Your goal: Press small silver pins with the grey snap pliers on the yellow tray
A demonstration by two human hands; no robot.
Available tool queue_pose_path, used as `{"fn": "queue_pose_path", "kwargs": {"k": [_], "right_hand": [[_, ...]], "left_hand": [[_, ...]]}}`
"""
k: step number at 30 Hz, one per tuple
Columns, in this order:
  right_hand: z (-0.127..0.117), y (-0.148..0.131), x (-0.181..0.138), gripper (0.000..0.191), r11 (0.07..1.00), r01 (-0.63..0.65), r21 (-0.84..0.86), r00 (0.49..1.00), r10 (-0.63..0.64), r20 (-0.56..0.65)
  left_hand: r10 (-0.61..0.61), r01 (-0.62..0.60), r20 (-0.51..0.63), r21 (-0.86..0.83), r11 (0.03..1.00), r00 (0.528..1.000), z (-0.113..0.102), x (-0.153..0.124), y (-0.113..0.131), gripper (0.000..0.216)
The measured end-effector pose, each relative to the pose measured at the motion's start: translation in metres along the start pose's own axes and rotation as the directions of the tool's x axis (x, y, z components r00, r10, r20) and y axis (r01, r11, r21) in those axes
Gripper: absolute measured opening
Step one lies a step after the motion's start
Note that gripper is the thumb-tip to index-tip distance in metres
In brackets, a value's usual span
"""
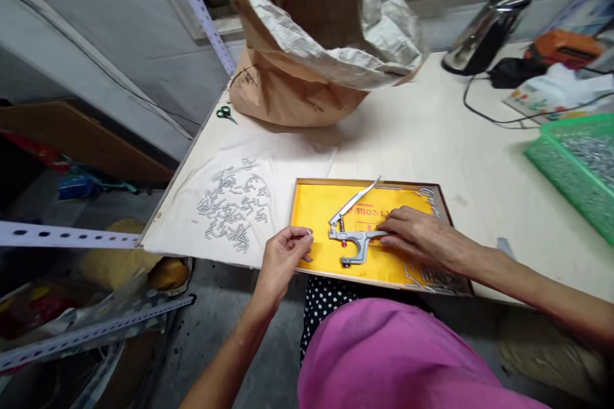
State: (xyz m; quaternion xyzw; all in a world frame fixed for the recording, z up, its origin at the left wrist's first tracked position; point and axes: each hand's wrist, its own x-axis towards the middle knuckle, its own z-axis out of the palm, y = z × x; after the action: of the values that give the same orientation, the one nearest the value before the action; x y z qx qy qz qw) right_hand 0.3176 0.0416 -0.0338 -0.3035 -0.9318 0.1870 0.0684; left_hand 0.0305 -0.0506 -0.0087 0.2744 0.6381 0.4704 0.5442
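My left hand (290,248) is at the left edge of a shallow tray (293,204) lined with yellow cloth. Its thumb and forefinger pinch together; a small pale glint shows at the tips, too small to name. My right hand (413,230) has its fingers on the lower handle of grey metal snap pliers (355,244), which lie over the yellow lining. The upper handle of the pliers slants up, and the jaw end points toward my left hand. Small metal pins (434,276) lie along the tray's right side. More silver pins (230,209) are scattered on the white cloth to the left.
A large brown paper sack (292,92) stands behind the tray, with green-handled scissors (225,114) at its left. Over on the right are a green basket (570,182) of small metal parts, a kettle (489,25) and a black cable (499,120). A perforated metal post (67,234) juts at the left.
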Motion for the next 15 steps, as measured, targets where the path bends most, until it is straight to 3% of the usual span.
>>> {"fn": "queue_pose_path", "kwargs": {"k": [5,15], "right_hand": [[0.018,0.003,-0.010,0.028,0.991,-0.013,-0.135,0.997,0.002,-0.083],[0.033,0.001,-0.007,0.021,0.991,0.022,-0.132,1.000,-0.025,-0.019]], "left_hand": [[-0.096,0.078,0.087,0.187,0.979,0.992,0.034,0.005,-0.014,0.033],[-0.231,0.209,0.055,0.261,0.942,0.971,0.043,0.004,-0.019,0.040]]}}
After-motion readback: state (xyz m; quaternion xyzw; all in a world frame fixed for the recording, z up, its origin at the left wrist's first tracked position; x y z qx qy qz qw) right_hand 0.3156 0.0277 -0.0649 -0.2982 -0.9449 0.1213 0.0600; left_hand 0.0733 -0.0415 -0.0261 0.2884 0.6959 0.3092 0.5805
